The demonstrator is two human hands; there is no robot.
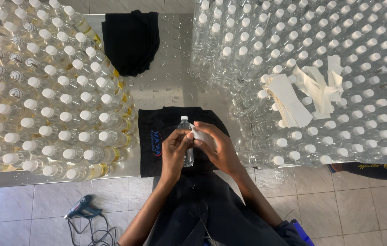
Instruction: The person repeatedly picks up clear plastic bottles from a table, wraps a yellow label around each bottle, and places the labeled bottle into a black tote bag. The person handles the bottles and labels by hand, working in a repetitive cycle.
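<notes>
Both hands' grip on bottle, between capped-bottle crowds.

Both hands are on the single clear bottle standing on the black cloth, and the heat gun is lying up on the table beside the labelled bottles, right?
Not quite: the head view shows the heat gun lying on the tiled floor, not the table. Otherwise right: left hand and right hand are on the clear bottle on the black cloth.

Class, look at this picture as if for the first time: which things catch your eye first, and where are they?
Two great crowds of white-capped bottles fill the metal table: yellowish ones on the left, clear ones on the right, with paper strips lying on top. Between them, over a black cloth, the left hand and right hand hold one clear bottle.
</notes>
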